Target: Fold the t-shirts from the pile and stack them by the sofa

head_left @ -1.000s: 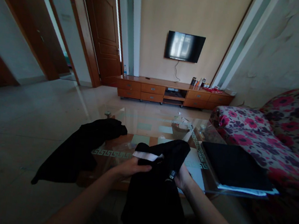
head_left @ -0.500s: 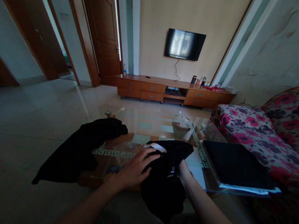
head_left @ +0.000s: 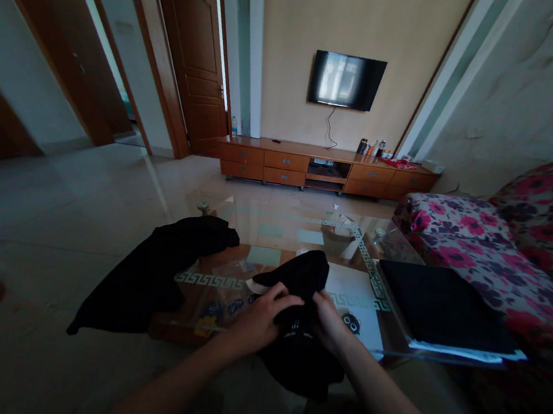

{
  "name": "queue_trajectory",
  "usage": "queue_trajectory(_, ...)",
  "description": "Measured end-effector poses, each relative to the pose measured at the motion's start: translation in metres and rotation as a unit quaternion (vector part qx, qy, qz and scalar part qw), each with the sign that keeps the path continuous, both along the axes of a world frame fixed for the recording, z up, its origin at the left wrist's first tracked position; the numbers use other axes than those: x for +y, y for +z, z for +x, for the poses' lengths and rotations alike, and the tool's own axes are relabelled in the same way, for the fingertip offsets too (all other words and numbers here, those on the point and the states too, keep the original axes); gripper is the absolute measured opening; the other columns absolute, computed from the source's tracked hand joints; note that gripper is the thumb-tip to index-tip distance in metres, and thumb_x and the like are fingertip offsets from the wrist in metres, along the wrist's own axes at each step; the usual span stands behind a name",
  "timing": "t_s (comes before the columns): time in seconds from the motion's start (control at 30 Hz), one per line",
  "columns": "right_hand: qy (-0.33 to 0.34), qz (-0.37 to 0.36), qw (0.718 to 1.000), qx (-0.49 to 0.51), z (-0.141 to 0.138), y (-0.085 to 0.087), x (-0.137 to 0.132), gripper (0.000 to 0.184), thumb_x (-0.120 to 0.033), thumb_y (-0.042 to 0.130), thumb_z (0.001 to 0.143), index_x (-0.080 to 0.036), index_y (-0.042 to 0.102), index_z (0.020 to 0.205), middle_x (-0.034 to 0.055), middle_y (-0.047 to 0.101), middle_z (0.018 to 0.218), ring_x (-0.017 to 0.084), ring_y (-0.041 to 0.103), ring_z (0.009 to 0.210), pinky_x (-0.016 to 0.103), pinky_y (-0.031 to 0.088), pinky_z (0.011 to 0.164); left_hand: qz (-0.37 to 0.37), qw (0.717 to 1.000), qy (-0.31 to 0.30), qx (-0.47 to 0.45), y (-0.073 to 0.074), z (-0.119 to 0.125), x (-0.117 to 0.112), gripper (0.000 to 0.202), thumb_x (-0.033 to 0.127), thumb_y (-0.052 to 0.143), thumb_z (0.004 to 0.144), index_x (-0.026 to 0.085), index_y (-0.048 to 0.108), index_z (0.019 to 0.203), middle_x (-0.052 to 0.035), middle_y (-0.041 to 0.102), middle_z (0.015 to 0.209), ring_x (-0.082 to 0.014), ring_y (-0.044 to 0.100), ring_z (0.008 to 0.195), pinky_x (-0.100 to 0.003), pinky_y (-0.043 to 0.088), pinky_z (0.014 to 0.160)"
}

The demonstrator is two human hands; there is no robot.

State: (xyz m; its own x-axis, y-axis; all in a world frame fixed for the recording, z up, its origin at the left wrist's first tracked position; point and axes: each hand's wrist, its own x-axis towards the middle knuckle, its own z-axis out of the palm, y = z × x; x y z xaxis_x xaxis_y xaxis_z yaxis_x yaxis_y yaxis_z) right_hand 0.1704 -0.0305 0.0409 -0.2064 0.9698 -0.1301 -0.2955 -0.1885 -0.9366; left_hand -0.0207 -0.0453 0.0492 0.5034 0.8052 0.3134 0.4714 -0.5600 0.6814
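Since the frame half a second ago, the left hand [head_left: 261, 318] has been drawn in from a spread pose to a pinch, the right hand [head_left: 333, 323] has been shifted left and the held black garment [head_left: 304, 366] has been pulled left with it; a round-eyed design [head_left: 352, 322] is now exposed beside the right wrist.

The held garment is bunched over the near edge of the glass surface [head_left: 209, 281], white lettering [head_left: 294, 329] facing up, a pale band [head_left: 256, 288] showing beyond the left hand. It is gripped by both hands: left pinched between thumb and fingers, right closed on it, fingertips partly hidden.

At left, a loose black garment [head_left: 164, 254] is draped over the edge, touched by neither hand. At right, a flat black garment [head_left: 439, 301] is laid squared off on a white layer [head_left: 460, 352]. So one piece looks finished; the held one is judged mid-handling, not yet flattened; the left one is not yet squared.

Farther back: flowered sofa [head_left: 470, 227], wooden TV cabinet [head_left: 285, 161], wall-mounted television [head_left: 347, 81].
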Motion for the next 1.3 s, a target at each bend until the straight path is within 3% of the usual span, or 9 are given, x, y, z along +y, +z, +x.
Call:
queue_trajectory(0.13,-0.082,0.113,0.984,-0.107,0.013,0.015,0.008,0.037,-0.047,0.060,0.092,-0.028,0.064,0.123,0.0054,0.065,0.131,0.025,0.058,0.125,0.043,0.044,0.109,-0.114,0.960,0.164,-0.196,-0.009,-0.010,0.027,0.025,0.018,0.062,0.084,0.021,0.068,0.108,-0.0067,0.067,0.110,-0.0229,0.063,0.109,-0.038,0.048,0.103)
queue_trajectory(0.23,-0.201,0.282,0.905,-0.249,0.018,0.024,0.000,0.030,-0.043,0.057,0.094,-0.027,0.064,0.118,0.0077,0.060,0.129,0.025,0.052,0.126,0.047,0.037,0.113,-0.216,0.862,0.261,-0.377,-0.011,-0.013,0.036,0.034,0.034,0.064,0.089,0.022,0.063,0.120,-0.0085,0.069,0.123,-0.0253,0.062,0.119,-0.042,0.047,0.106)
queue_trajectory(0.33,-0.199,0.387,0.821,-0.369,0.013,0.029,-0.015,0.031,-0.040,0.064,0.090,-0.027,0.064,0.118,0.0094,0.055,0.129,0.029,0.048,0.126,0.051,0.038,0.110,-0.289,0.762,0.223,-0.534,-0.004,-0.007,0.031,0.046,0.041,0.069,0.088,0.028,0.058,0.130,-0.0075,0.065,0.135,-0.0261,0.060,0.126,-0.046,0.048,0.106)
queue_trajectory(0.43,-0.176,0.388,0.790,-0.440,0.003,0.026,-0.021,0.044,-0.040,0.070,0.085,-0.030,0.061,0.127,0.0097,0.051,0.132,0.032,0.046,0.126,0.052,0.038,0.107,-0.358,0.735,0.127,-0.561,0.003,0.001,0.020,0.047,0.038,0.072,0.088,0.031,0.056,0.131,-0.0063,0.061,0.141,-0.0269,0.057,0.130,-0.050,0.050,0.106)
queue_trajectory(0.73,-0.176,0.285,0.865,-0.373,0.018,-0.024,0.015,0.065,-0.030,0.064,0.087,-0.025,0.042,0.148,0.0113,0.055,0.137,0.028,0.053,0.124,0.050,0.043,0.108,-0.386,0.839,-0.015,-0.383,0.004,0.008,0.004,0.052,0.032,0.077,0.084,0.025,0.055,0.130,-0.0099,0.061,0.128,-0.0272,0.064,0.115,-0.046,0.058,0.092)
queue_trajectory(0.83,-0.157,0.299,0.875,-0.347,0.022,-0.023,0.016,0.075,-0.017,0.060,0.082,-0.027,0.037,0.153,0.0103,0.054,0.139,0.026,0.054,0.124,0.047,0.044,0.107,-0.392,0.861,-0.085,-0.313,0.008,0.001,0.002,0.057,0.021,0.077,0.080,0.024,0.055,0.132,-0.0071,0.063,0.111,-0.0238,0.070,0.099,-0.038,0.059,0.083)
queue_trajectory(1.0,-0.125,0.343,0.862,-0.351,0.019,-0.007,0.008,0.066,-0.002,0.050,0.073,-0.029,0.058,0.132,0.0080,0.056,0.125,0.024,0.054,0.122,0.045,0.043,0.109,-0.400,0.874,-0.144,-0.236,0.011,-0.012,0.005,0.063,0.022,0.062,0.087,0.026,0.043,0.146,-0.0076,0.062,0.106,-0.0249,0.074,0.087,-0.029,0.055,0.061)
queue_trajectory(1.17,-0.059,0.375,0.856,-0.349,0.014,-0.003,0.002,0.059,-0.003,0.056,0.073,-0.029,0.060,0.125,0.0083,0.051,0.132,0.025,0.050,0.130,0.044,0.043,0.109,-0.144,0.982,-0.055,-0.108,0.024,-0.016,0.010,0.027,0.027,0.053,0.097,0.022,0.071,0.117,-0.0076,0.061,0.108,-0.0201,0.065,0.098,-0.036,0.055,0.084)
queue_trajectory(1.3,-0.025,0.384,0.852,-0.356,0.007,0.000,-0.004,0.058,0.001,0.053,0.072,-0.029,0.060,0.121,0.0082,0.049,0.135,0.025,0.047,0.133,0.044,0.041,0.110,0.022,0.996,0.034,-0.075,0.030,-0.018,0.011,0.023,0.022,0.057,0.095,0.025,0.072,0.112,-0.0095,0.055,0.125,-0.0238,0.054,0.122,-0.042,0.044,0.108)
